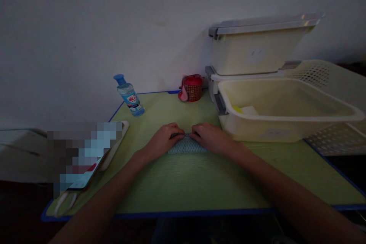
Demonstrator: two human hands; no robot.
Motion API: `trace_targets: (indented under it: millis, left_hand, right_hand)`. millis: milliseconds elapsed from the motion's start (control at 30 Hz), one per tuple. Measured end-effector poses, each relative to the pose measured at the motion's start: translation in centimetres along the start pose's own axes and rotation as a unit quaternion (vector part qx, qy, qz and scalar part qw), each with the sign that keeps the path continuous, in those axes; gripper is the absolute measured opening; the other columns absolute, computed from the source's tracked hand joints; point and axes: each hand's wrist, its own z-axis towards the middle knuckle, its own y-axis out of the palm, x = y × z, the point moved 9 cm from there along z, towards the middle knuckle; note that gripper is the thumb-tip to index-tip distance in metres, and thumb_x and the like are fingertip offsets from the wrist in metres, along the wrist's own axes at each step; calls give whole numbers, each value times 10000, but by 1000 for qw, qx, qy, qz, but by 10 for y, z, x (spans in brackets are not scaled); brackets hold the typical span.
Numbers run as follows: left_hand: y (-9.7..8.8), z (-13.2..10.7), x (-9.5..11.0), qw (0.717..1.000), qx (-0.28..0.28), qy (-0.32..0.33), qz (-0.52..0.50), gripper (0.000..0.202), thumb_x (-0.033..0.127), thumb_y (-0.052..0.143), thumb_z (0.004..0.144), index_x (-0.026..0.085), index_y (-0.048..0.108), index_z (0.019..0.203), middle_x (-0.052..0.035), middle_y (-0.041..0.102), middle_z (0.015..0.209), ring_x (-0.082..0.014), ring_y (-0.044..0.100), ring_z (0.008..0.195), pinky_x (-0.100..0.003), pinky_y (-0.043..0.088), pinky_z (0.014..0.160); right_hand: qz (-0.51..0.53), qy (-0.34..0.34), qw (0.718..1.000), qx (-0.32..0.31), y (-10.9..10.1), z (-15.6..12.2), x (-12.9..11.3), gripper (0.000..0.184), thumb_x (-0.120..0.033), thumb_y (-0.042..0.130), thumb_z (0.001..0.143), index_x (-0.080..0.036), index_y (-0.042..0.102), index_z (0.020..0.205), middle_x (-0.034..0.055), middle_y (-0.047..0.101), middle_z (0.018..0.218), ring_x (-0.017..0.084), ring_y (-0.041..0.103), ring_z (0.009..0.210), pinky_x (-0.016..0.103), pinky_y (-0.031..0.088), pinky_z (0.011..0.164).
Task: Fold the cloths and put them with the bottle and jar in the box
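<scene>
At the middle of the table lies a grey-blue patterned piece (187, 146), probably cloth, with a dark checked strip along its far edge. My left hand (168, 137) pinches that edge from the left, thumb and fingers closed on it. From the other side my right hand (207, 137) grips the same edge, fingers bent over it. Only a short stretch of the strip shows between the two hands. The piece's right and left ends are partly covered by my hands.
A blue-capped bottle (130, 97) and a red woven basket (192, 88) stand toward the wall. To the right are an open cream bin (286, 127), a lidded bin (257, 51) behind it and a perforated basket (340, 84). A phone (82, 179) rests at left on the green table (183, 187).
</scene>
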Motion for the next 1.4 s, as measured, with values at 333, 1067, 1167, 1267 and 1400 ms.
trace_targets:
  millis: [333, 1067, 1167, 1267, 1400]
  left_hand:
    - [-2, 0, -3, 1000, 6, -16, -12, 149, 157, 505, 829, 142, 653, 834, -33, 624, 781, -146, 576, 748, -262, 424, 707]
    - [1, -3, 0, 999, 21, 16, 42, 176, 165, 498, 843, 143, 662, 904, -46, 555, 858, -158, 531, 858, -284, 433, 791]
    - [1, -2, 2, 999, 19, 27, 42, 177, 161, 494, 845, 137, 662, 894, -49, 562, 852, -157, 525, 857, -285, 432, 792]
    - [1, -2, 2, 999, 18, 28, 42, 179, 162, 491, 848, 141, 660, 904, -47, 564, 851, -159, 523, 857, -295, 434, 798]
    - [2, -2, 2, 998, 16, 33, 42, 185, 160, 482, 853, 151, 656, 915, -42, 559, 853, -158, 522, 862, -296, 436, 801]
  right_hand:
    - [-8, -1, 1000, 7, -3, 1, 1, 249, -282, 382, 914, -148, 585, 861, 69, 657, 794, 184, 621, 743, 248, 392, 590]
    - [-14, -39, 997, 61, -1, 4, -2, 178, -238, 414, 899, -141, 560, 866, 68, 613, 887, 170, 578, 785, 252, 393, 653]
    - [-5, -42, 997, 70, -1, 5, -1, 166, -244, 432, 894, -140, 557, 860, 63, 608, 874, 164, 571, 773, 249, 393, 651]
    - [-5, -39, 996, 74, -1, 5, -1, 161, -245, 439, 891, -139, 556, 860, 62, 604, 869, 163, 566, 767, 250, 391, 651]
    - [-9, -39, 997, 68, 0, 4, -1, 159, -239, 437, 891, -137, 555, 859, 64, 603, 866, 163, 563, 775, 250, 388, 663]
